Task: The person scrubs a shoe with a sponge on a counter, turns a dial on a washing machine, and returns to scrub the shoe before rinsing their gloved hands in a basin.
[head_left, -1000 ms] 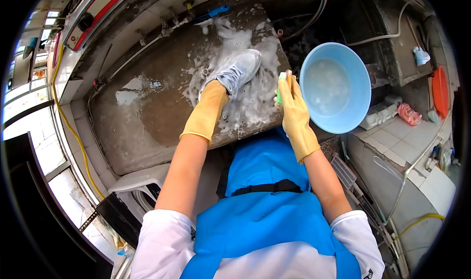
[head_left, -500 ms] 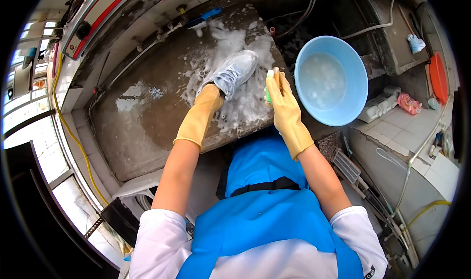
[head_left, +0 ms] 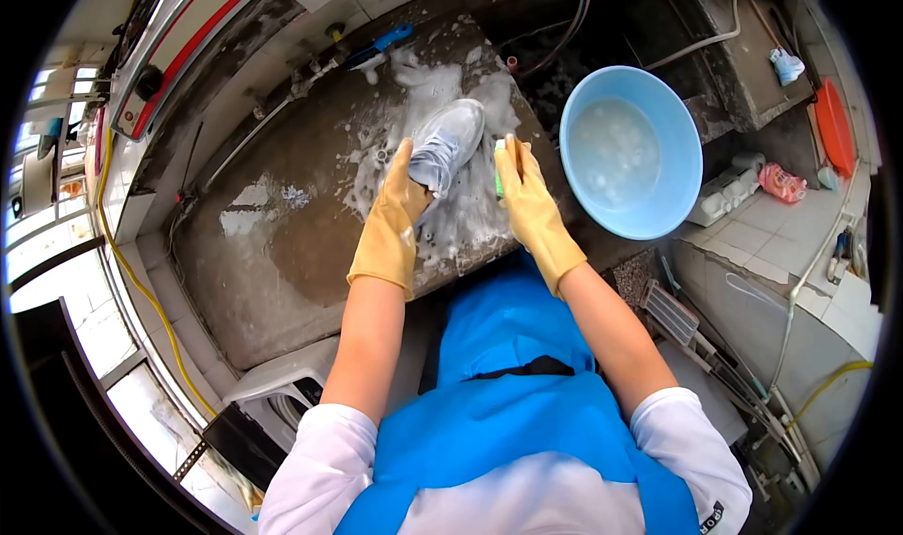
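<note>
A pale grey lace-up sneaker (head_left: 446, 142) is over the foamy slab, its toe pointing away and to the right. My left hand (head_left: 400, 206), in a yellow rubber glove, grips it at the heel and ankle opening. The gloved fingers hide part of the heel. To the right of the shoe, my right hand (head_left: 529, 196), also in a yellow glove, is closed around a small scrub brush (head_left: 499, 166). Only a green and whitish edge of the brush shows beside the fingers. A gap separates brush and shoe.
White suds (head_left: 475, 217) spread over the brown stone slab (head_left: 292, 281). A light-blue basin (head_left: 691, 168) of cloudy water stands at the right. A blue-handled brush (head_left: 393, 37) lies at the back by the tap pipe (head_left: 301, 86). An orange-red basin (head_left: 833, 126) leans far right.
My left hand has turned, its fingers now along the shoe's left side, and the shoe has tipped. My right hand with the brush has moved left, nearer the shoe. The view has shifted slightly.
</note>
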The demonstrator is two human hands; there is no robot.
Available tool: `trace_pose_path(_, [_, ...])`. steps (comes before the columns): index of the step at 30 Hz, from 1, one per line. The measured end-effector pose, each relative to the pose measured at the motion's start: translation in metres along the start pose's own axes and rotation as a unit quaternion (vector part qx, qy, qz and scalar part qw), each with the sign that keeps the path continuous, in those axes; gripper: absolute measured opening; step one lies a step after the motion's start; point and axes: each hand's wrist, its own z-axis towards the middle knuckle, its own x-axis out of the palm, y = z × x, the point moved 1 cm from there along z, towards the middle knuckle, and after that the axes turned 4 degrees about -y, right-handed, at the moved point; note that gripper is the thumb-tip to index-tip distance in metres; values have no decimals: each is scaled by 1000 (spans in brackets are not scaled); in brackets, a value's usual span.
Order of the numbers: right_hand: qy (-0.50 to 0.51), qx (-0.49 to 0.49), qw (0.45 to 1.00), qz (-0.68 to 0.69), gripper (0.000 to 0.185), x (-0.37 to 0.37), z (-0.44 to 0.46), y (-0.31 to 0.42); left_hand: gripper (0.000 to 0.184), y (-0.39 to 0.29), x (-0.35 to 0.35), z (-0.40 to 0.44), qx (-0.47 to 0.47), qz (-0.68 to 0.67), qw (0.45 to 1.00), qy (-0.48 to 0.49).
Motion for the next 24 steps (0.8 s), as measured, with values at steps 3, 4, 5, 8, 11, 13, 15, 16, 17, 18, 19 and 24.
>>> trace_pose_path(3, [-46, 208, 958, 191, 56, 10, 41, 27, 63, 13, 13, 6, 46, -79, 995, 47])
trace_pose_path(4, [-81, 273, 922, 263, 55, 8, 57, 42, 61, 19, 18, 2, 84, -81, 993, 21])
trace_pose_path(5, [-101, 205, 920, 319, 64, 13, 61, 50, 61, 22, 24, 0, 87, -69, 993, -34])
trace_pose_path(8, [-133, 9, 975, 179, 59, 52, 38, 64, 73, 19, 26, -10, -11, -2, 997, -70])
trace_pose_path(11, [-171, -36, 955, 239, 58, 60, 46, 52, 78, 30, 6, 9, -2, 12, 996, 83])
trace_pose_path(13, [21, -59, 998, 14, 53, 46, 72, 25, 85, 24, 29, -8, 125, 117, 985, -25])
trace_pose_path(15, [-66, 20, 992, -102, 38, 48, 123, -4, 88, 30, 17, 11, 109, 65, 991, -42])
trace_pose_path(16, [-109, 105, 980, -129, 35, 37, 146, -10, 91, 34, 10, 21, 92, 17, 994, -55])
trace_pose_path(17, [-117, 69, 982, -128, 36, 43, 150, -18, 94, 34, 10, 22, 74, -30, 994, -69])
trace_pose_path(18, [-107, 41, 987, -109, 37, 50, 139, -20, 94, 32, 10, 19, 69, -29, 994, -73])
trace_pose_path(19, [-96, 13, 991, -89, 39, 56, 129, -21, 94, 31, 14, 17, 93, -25, 995, -41])
trace_pose_path(24, [-59, 11, 998, 37, 42, 57, 57, 34, 101, 32, -33, 59, -66, -137, 920, 362])
